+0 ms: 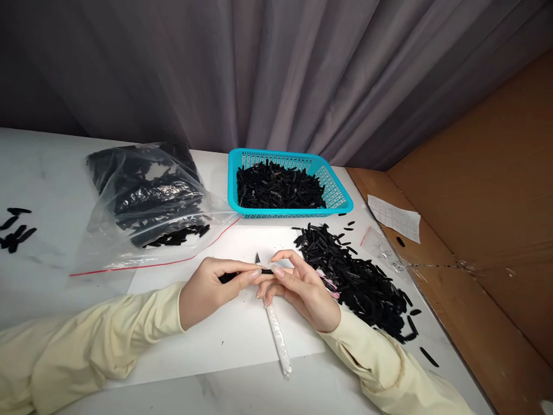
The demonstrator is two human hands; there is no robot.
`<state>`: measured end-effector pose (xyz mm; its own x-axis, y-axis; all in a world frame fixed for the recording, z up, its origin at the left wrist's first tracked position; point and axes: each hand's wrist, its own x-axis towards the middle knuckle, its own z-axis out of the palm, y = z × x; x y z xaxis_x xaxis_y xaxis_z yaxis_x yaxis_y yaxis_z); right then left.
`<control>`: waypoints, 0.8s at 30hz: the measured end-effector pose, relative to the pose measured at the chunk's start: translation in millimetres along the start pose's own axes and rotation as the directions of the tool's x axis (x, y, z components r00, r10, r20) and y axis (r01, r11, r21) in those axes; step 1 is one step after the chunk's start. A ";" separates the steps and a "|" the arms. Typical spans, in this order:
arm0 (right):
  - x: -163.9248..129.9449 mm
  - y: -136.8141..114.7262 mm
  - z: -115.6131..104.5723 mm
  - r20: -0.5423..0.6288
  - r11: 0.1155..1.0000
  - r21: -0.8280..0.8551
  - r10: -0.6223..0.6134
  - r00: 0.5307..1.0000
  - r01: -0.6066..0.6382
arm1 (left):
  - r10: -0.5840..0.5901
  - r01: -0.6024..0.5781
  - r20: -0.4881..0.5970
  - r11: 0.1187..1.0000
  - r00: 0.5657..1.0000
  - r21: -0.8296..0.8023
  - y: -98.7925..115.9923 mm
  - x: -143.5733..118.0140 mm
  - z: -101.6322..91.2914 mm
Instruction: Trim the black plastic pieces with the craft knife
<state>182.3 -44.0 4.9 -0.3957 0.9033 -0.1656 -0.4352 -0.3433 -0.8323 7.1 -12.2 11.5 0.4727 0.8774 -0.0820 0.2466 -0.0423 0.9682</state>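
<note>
My left hand [211, 291] pinches a thin black strip [227, 277] that runs towards my right hand. My right hand [302, 291] meets it at the fingertips and holds a craft knife with a white wrapped handle [279, 340]; its blade tip [257, 258] sticks up just behind the fingers. Both hands rest over a white sheet [224, 334] on the table. A loose heap of the same black strips [358, 276] lies just right of my right hand.
A turquoise basket [337, 190] full of black strips stands behind the hands. A clear zip bag [147, 202] with more strips lies at back left. A few strips [15, 230] lie at the far left. A brown cardboard wall [488, 230] and a paper slip [395, 216] border the right.
</note>
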 end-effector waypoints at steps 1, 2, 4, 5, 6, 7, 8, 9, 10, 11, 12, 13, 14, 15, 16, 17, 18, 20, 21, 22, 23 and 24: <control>0.1 0.1 -0.1 0.007 1.000 0.004 -0.006 1.000 0.006 | -0.008 0.008 -0.007 1.000 1.000 -0.006 -0.4 0.0 0.2; 0.2 0.1 -0.1 0.015 1.000 0.009 -0.013 1.000 0.013 | -0.014 0.014 -0.012 1.000 1.000 -0.015 -0.5 -0.1 0.5; 0.2 0.3 -0.5 0.025 1.000 0.016 -0.021 0.999 0.021 | -0.019 0.019 -0.016 0.999 1.000 -0.036 0.1 -0.3 0.8; 0.2 0.6 -0.9 0.025 1.000 0.017 -0.024 0.999 0.024 | -0.019 0.018 -0.017 0.999 1.000 -0.046 0.8 -0.4 0.9; 0.1 1.1 -1.4 0.023 1.000 0.016 -0.027 0.999 0.026 | -0.017 0.016 -0.017 0.998 1.000 -0.054 1.7 -0.5 0.9; 0.0 1.6 -1.9 0.018 0.999 0.013 -0.029 0.999 0.029 | -0.014 0.013 -0.019 0.998 1.000 -0.060 2.6 -0.5 0.8; -0.1 2.1 -2.4 0.015 0.999 0.010 -0.034 0.999 0.033 | -0.009 0.008 -0.023 0.998 1.000 -0.064 3.4 -0.6 0.8; -0.2 2.6 -2.8 0.012 0.999 0.007 -0.037 0.999 0.037 | -0.001 0.000 -0.026 0.998 1.000 -0.065 4.1 -0.7 0.8; -0.2 3.0 -3.1 0.013 0.999 0.006 -0.040 0.999 0.040 | 0.007 -0.009 -0.029 0.998 1.000 -0.066 4.6 -0.7 0.7; -0.2 3.3 -3.3 0.015 0.999 0.006 -0.042 0.999 0.042 | 0.014 -0.016 -0.033 0.998 0.999 -0.065 4.9 -0.8 0.8; 0.0 3.4 -3.3 0.016 0.999 0.008 -0.043 0.999 0.043 | 0.018 -0.020 -0.039 0.998 0.999 -0.061 4.9 -0.9 0.8; 0.3 3.3 -3.3 0.016 0.999 0.010 -0.044 0.999 0.043 | 0.019 -0.022 -0.043 0.998 0.999 -0.055 4.7 -1.0 0.8; 0.7 3.3 -3.3 0.014 0.999 0.008 -0.043 0.999 0.043 | 0.020 -0.023 -0.046 0.999 0.999 -0.049 4.3 -1.0 0.9; 1.1 3.3 -3.2 0.010 0.999 0.005 -0.042 0.999 0.042 | 0.022 -0.024 -0.047 0.999 0.999 -0.042 3.9 -1.0 0.9; 1.4 3.4 -3.3 0.005 0.999 0.000 -0.041 0.999 0.041 | 0.026 -0.028 -0.045 0.999 0.999 -0.035 3.4 -1.1 0.9; 1.7 3.7 -3.4 0.000 0.999 -0.006 -0.040 0.999 0.040 | 0.032 -0.034 -0.040 0.999 0.999 -0.032 3.0 -1.2 0.8; 1.7 4.1 -3.6 -0.004 0.999 -0.014 -0.040 0.999 0.040 | 0.039 -0.040 -0.032 0.999 0.999 -0.031 2.6 -1.4 0.8; 0.9 4.2 -3.9 -0.010 0.998 -0.037 -0.044 0.999 0.044 | 0.045 -0.045 -0.014 0.998 0.999 -0.038 2.4 -1.7 0.6; 0.1 3.2 -3.9 -0.016 0.997 -0.058 -0.049 0.999 0.048 | 0.033 -0.033 -0.005 0.998 0.999 -0.050 2.5 -1.7 0.5; -0.8 1.0 -3.8 -0.026 0.994 -0.090 -0.059 0.998 0.057 | 0.007 -0.007 0.002 0.997 1.000 -0.074 2.8 -1.4 0.3; -1.4 -3.0 -3.8 -0.042 0.989 -0.133 -0.077 0.996 0.071 | -0.033 0.034 0.013 0.993 0.999 -0.114 3.2 -0.8 0.2; -1.3 -8.8 -3.7 -0.065 0.978 -0.190 -0.105 0.992 0.091 | -0.083 0.087 0.032 0.981 0.996 -0.171 3.6 0.2 -0.1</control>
<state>189.7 -41.2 10.4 -0.2945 0.9491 -0.1118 -0.3073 -0.2048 -0.9293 8.0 -12.2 15.0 0.4777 0.8620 -0.1694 0.1385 0.1165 0.9835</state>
